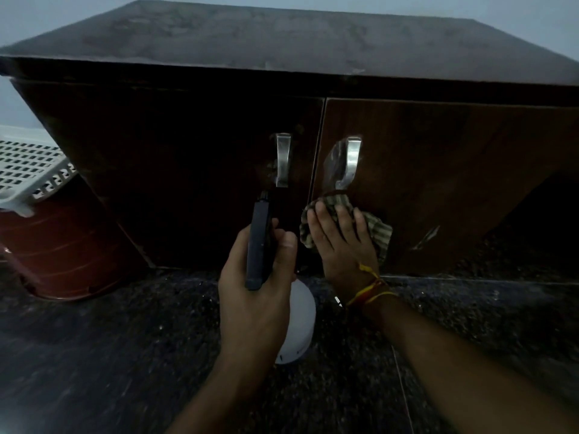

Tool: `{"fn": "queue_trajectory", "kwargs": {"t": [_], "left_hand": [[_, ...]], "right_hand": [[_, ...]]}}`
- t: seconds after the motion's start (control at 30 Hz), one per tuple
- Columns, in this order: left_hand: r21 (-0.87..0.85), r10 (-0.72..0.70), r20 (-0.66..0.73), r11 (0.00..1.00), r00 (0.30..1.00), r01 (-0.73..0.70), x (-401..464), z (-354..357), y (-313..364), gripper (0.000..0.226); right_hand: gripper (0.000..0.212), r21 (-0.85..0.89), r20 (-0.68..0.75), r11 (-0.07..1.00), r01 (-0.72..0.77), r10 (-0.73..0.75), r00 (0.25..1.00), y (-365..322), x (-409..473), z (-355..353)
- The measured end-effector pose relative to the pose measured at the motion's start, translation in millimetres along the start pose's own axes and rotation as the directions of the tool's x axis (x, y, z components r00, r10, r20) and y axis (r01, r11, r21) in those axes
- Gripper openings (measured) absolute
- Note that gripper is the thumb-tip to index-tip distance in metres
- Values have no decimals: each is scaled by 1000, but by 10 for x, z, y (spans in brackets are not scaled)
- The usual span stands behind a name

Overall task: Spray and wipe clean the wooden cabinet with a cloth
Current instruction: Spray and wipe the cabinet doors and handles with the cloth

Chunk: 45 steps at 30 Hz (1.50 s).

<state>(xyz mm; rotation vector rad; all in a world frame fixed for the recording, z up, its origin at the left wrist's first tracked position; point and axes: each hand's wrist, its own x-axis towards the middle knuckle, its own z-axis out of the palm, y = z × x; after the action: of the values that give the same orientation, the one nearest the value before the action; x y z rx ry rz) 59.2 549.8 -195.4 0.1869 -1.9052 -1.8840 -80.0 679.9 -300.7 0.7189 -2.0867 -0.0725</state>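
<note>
A low dark wooden cabinet [438,170] with two doors and a dusty top fills the upper view. Each door has a curved metal handle, the left handle [283,159] and the right handle [351,162]. My left hand [250,277] grips a spray bottle [260,242] with a black head and a white body showing below the hand; its nozzle points at the left door. My right hand [341,242] presses a striped cloth [376,233] flat against the lower left part of the right door, fingers spread. Coloured threads circle my right wrist.
A reddish-brown bin [62,245] topped by a white perforated basket [28,170] stands on the left, against the cabinet's side. The floor [125,355] is dark speckled stone. A pale wall lies behind the cabinet.
</note>
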Motion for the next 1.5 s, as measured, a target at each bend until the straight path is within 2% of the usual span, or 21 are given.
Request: {"fn": "queue_trajectory", "kwargs": {"t": [0.1,0.2,0.27,0.53,0.67,0.73,0.77,0.83,0.9,0.93,1.0,1.03,1.13,1.23,1.37,1.5], "left_hand": [[19,17,7,1000,1000,-17,1,18,-7,20],[9,23,1,1000,1000,-23,14,34,-19,29],[6,27,0,1000,1000,-27,15,31,-18,30],[9,8,-41,1000,999,-7,36,-131,-11,27],[12,-6,-36,1000,999,7,11,-154,-10,44],[16,1,-37,1000,999,-1,-4,-157,6,43],[17,7,-37,1000,999,-7,-8,-159,15,43],[8,11,-34,1000,999,-11,-13,-164,27,50],[-5,14,-31,1000,999,-15,-22,-172,38,54],[-8,13,-28,1000,1000,-14,-23,-177,45,54],[-7,6,-27,1000,1000,-6,-21,-192,60,54],[-5,4,-30,1000,1000,-4,-20,-205,64,51],[6,3,-40,1000,999,-2,-8,-245,67,28],[17,14,-47,1000,999,-13,6,-281,77,15],[9,4,-53,1000,999,-3,17,-322,90,25],[-11,3,-54,1000,999,-4,32,-324,120,27]], "right_hand": [[53,25,-56,993,-115,116,992,-127,130,-16],[67,57,-44,975,-217,219,975,-268,179,-24],[69,69,-51,963,-261,265,963,-328,186,-28],[40,73,-64,960,-269,274,960,-386,256,-83],[37,101,-97,971,-216,225,969,-303,312,-186],[34,163,-127,966,-201,223,967,-293,349,-247],[31,240,-140,942,-235,273,952,-291,385,-279],[27,446,-79,811,-379,457,886,-261,508,-376],[21,531,-48,745,-404,502,864,-197,642,-523],[19,503,-65,772,-389,483,873,-180,699,-590],[23,320,-150,879,-353,415,898,-193,763,-695],[25,269,-188,888,-373,428,884,-212,806,-747],[26,292,-229,832,-472,540,810,-274,978,-897],[14,282,-269,831,-480,548,792,-260,1130,-946],[15,183,-278,877,-443,479,833,-242,1133,-823],[26,-15,-223,926,-377,365,904,-293,851,-651]]}}
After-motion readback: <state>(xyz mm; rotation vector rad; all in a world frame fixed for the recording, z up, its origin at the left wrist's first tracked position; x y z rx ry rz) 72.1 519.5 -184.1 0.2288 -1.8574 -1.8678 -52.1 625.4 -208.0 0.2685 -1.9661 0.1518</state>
